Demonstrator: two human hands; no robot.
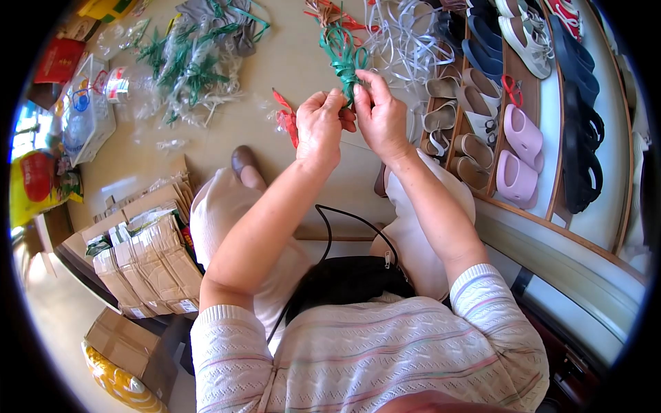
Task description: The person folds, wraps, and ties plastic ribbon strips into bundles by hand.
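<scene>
A looped bundle of green plastic string (339,48) is held up in front of me over the floor. My left hand (321,124) is closed around its lower end, thumb and fingers pinched together. On the other side my right hand (381,113) pinches the wrapped part of the same bundle, index finger and thumb against it. The strand ends between the fingers are mostly hidden. Just left of my left hand is a scrap of red plastic string (285,118). Beyond the bundle, a loose heap of white plastic string (406,41) lies on the floor.
A tangle of green and clear plastic strips (196,72) lies at the far left, near a large plastic bottle (131,86). Shoe shelves with pink slippers (521,151) line the right. Flattened cardboard (148,265) is stacked at my left. A black bag (351,282) rests on my lap.
</scene>
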